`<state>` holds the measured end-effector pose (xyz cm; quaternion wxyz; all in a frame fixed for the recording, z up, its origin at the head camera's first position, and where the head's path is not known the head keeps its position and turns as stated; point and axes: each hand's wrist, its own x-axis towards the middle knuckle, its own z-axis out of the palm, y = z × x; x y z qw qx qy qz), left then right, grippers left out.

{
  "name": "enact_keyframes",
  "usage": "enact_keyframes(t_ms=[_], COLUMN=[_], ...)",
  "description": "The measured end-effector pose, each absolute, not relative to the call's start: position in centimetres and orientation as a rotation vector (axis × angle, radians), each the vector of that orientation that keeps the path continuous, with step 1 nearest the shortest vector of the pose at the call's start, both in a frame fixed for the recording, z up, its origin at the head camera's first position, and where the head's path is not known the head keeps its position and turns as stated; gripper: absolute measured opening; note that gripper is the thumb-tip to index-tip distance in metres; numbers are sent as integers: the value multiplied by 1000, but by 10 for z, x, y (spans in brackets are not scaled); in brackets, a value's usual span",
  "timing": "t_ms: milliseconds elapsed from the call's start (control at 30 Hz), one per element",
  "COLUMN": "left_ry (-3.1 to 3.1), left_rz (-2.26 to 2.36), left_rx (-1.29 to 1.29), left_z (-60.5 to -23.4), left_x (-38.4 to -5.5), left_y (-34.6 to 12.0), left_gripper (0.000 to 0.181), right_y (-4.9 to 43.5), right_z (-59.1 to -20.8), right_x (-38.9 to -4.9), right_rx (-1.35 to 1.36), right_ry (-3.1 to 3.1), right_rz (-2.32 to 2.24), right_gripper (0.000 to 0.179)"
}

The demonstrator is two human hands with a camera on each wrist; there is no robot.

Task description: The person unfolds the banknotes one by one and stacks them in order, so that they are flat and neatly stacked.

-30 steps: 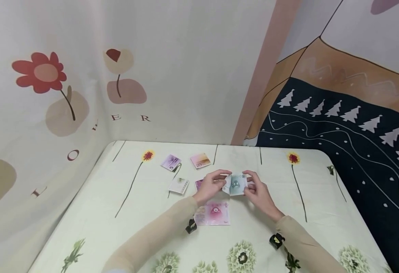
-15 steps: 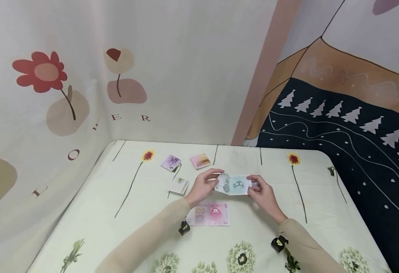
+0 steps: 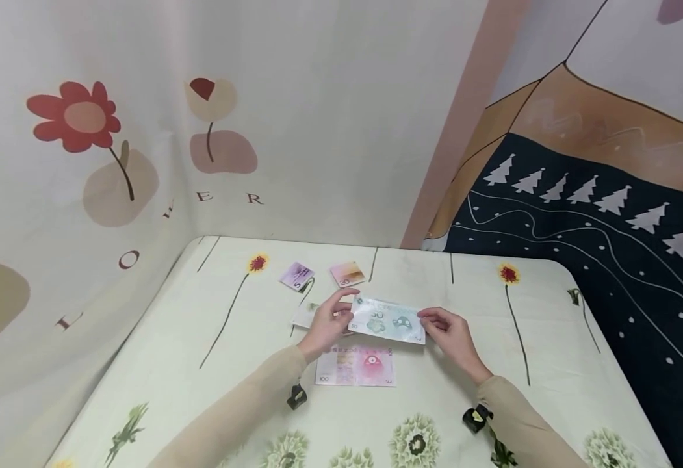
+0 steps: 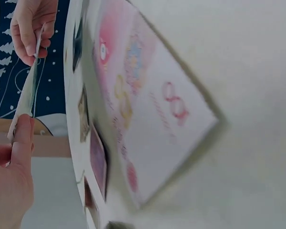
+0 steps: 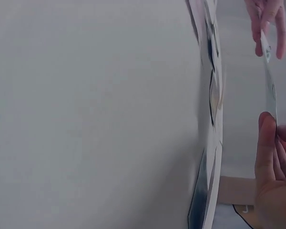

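We see the fingers [image 5: 265, 143] of the right hand [image 3: 453, 336] clamped on the 3 o'clock end of the green note [image 3: 388, 320], thumb against one face and fingers behind. The left hand [image 3: 325, 326] pinches the 9 o'clock end, thumb below and a finger reaching up to the top corner. We judge that gripping both ends is what keeps so thin a sheet spread out; its printed 50 faces back toward us. Both wrist views show it raised off the table [image 3: 557, 364], so nothing beneath bears its weight. At 7 o'clock from it, toward the wearer, the pink note [image 3: 355, 366] lies spread out with its 100 readable, likely placed there to stay within easy reach. At 9 o'clock the pale note [image 3: 303, 316] lies partly hidden by the left hand, so we cannot tell its full shape. The purple note [image 3: 297, 276] lies farther off at 10 o'clock, and the orange note [image 3: 347, 274] between 10 and 11; both look squarish, which we take to mean folded.
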<state>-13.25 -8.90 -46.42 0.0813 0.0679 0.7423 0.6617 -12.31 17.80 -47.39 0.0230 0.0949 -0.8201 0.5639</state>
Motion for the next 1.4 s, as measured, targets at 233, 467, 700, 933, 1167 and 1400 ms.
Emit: enact_keyframes(t_ms=[233,467,700,933,1167,1400], left_ry=[2283,2278,2309,2272,2182,2036], left_rz=[1917,1825,1820,1814,1895,1977], left_rx=[190,139,205,171,109,49], left_z=[-480,-481,-490,-497,-502,-509], left_x=[-133,-129,-125,-121,-117,-116], left_y=[-102,-111,-117,-122,-129,-136], left_gripper=[39,34,32,32,31,23], right_y=[179,175,170,167,162,158], right_z=[-495,-497,-499,-507,-507,-505], right_x=[-132,-133,-132,-131,-127,-125], right_rx=[308,360,325,459,450,457], right_ry=[-2531,-2540,-2526,-2529,-2597,-2635], right_rz=[1854,1910,1982,1880,1842,1823], right_gripper=[12,10,10,14,16,17])
